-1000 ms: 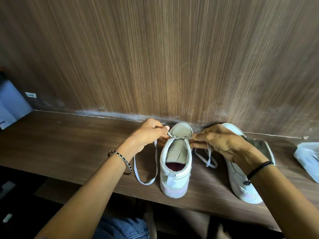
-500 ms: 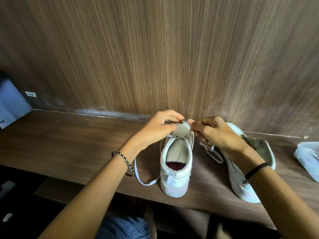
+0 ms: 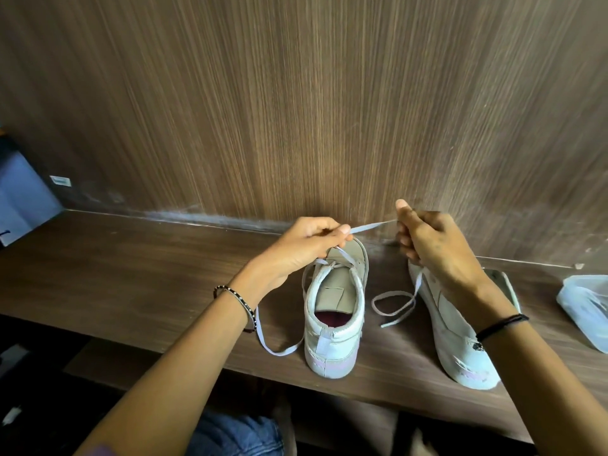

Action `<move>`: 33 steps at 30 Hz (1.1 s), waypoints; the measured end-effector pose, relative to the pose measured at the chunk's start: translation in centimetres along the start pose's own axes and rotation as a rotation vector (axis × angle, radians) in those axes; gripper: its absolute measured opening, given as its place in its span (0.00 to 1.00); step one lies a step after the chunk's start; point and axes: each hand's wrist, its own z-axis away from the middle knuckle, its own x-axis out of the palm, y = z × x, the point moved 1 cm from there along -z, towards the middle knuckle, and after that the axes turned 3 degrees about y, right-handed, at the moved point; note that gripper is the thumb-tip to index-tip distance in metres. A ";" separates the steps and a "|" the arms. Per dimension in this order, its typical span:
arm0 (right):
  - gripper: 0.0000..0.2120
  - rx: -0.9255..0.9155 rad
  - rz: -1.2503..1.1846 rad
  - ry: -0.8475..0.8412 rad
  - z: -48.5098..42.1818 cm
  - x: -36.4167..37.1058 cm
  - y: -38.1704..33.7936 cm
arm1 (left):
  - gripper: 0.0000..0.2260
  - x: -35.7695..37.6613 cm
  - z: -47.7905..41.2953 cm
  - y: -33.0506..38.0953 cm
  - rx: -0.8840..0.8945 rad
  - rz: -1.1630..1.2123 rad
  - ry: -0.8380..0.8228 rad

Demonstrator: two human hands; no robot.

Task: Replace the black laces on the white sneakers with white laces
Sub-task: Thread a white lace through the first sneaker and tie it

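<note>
A white sneaker (image 3: 332, 337) stands upright on the wooden shelf (image 3: 131, 278), heel toward me. A white lace (image 3: 368, 227) is threaded through its top eyelets. My left hand (image 3: 306, 245) pinches the lace just above the tongue. My right hand (image 3: 434, 245) holds the same lace farther right, so the piece between my hands is stretched taut. One loose end curls on the shelf left of the shoe, and the other lace end (image 3: 394, 304) loops between the two shoes. The second white sneaker (image 3: 460, 350) lies on its side under my right wrist.
A wood-grain wall rises directly behind the shelf. A clear plastic container (image 3: 585, 307) sits at the far right edge. A blue-grey object (image 3: 23, 202) stands at the far left. My denim-clad knee (image 3: 237, 436) shows below the shelf's front edge.
Both hands have risen from the shoe's tongue and drawn apart. My right hand moved right and up, pulling the lace taut between the hands.
</note>
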 end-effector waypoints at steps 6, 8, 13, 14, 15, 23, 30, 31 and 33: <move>0.22 0.022 0.012 -0.107 0.3 0.6 -0.2 | 0.15 0.6 0.2 0.5 0.020 0.018 -0.056; 0.23 0.011 0.040 -0.191 0.5 1.1 -0.1 | 0.15 1.1 0.2 0.9 0.044 0.057 -0.066; 0.24 -0.018 0.130 -0.225 0.6 1.0 0.1 | 0.12 1.3 0.0 1.3 0.126 -0.027 0.016; 0.24 -0.016 0.143 -0.213 0.6 0.8 0.0 | 0.13 1.1 -0.1 1.3 0.132 -0.040 0.057; 0.24 -0.007 0.129 -0.197 0.6 0.5 -0.2 | 0.13 0.8 -0.2 1.1 0.127 -0.036 0.105; 0.21 0.089 -0.049 -0.105 0.5 -0.7 -1.1 | 0.09 -1.1 -1.5 -1.8 -0.102 -0.027 0.430; 0.21 0.066 -0.040 -0.267 1.5 0.8 -1.4 | 0.14 1.5 -0.4 1.1 0.192 -0.077 0.105; 0.22 0.065 -0.047 -0.278 1.5 0.9 -1.5 | 0.14 1.8 -0.2 1.5 0.223 -0.090 0.062; 0.22 0.071 -0.051 -0.278 1.5 0.8 -1.7 | 0.15 2.2 0.0 1.8 0.267 -0.173 0.026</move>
